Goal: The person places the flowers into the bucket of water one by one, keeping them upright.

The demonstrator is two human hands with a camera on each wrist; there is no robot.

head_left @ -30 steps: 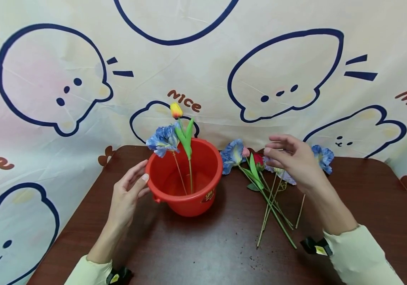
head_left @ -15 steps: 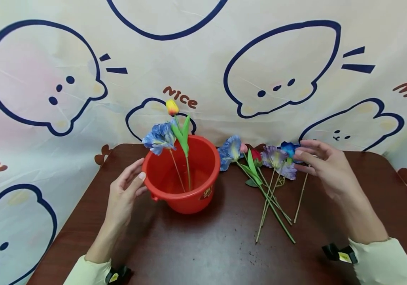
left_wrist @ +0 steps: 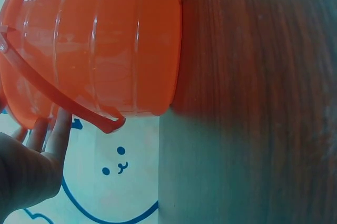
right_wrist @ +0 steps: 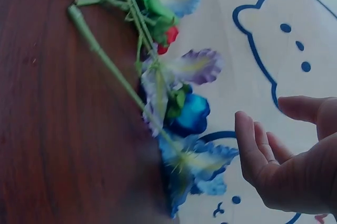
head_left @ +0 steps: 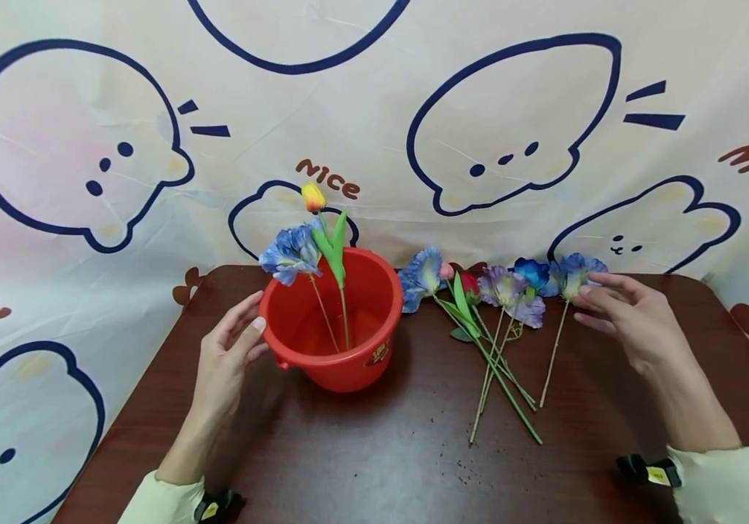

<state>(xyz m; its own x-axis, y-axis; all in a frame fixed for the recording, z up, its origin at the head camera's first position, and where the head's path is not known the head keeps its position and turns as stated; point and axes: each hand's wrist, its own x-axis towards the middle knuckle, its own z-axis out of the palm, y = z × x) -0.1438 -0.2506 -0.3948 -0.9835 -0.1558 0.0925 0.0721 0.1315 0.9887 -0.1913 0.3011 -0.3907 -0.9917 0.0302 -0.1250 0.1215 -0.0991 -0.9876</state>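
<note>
A red bucket (head_left: pixel 348 371) stands on the table, holding a blue flower (head_left: pixel 290 253) and a yellow-orange tulip (head_left: pixel 314 198). My left hand (head_left: pixel 225 364) touches the bucket's left rim with its thumb and fairly straight fingers. In the left wrist view, the fingers (left_wrist: pixel 59 134) lie against the outer wall near the hanging handle (left_wrist: pixel 63 97). My right hand (head_left: pixel 643 320) is at the head of the rightmost blue flower (head_left: pixel 571 276), thumb and fingers apart. In the right wrist view, a gap separates the right hand (right_wrist: pixel 289 166) from that blue flower (right_wrist: pixel 197 163).
Beside the bucket lie another blue flower (head_left: pixel 423 276), a red rose (head_left: pixel 470 285), a purple flower (head_left: pixel 504 285) and a deep-blue flower (head_left: pixel 531 273), their stems crossing. Dark crumbs (head_left: pixel 466 466) dot the brown table (head_left: pixel 374 473). A patterned cloth (head_left: pixel 348 124) hangs behind.
My right hand has moved right, from above the purple flower to the rightmost blue one, uncovering the deep-blue flower. My left hand stays at the bucket; the head view has shifted slightly.
</note>
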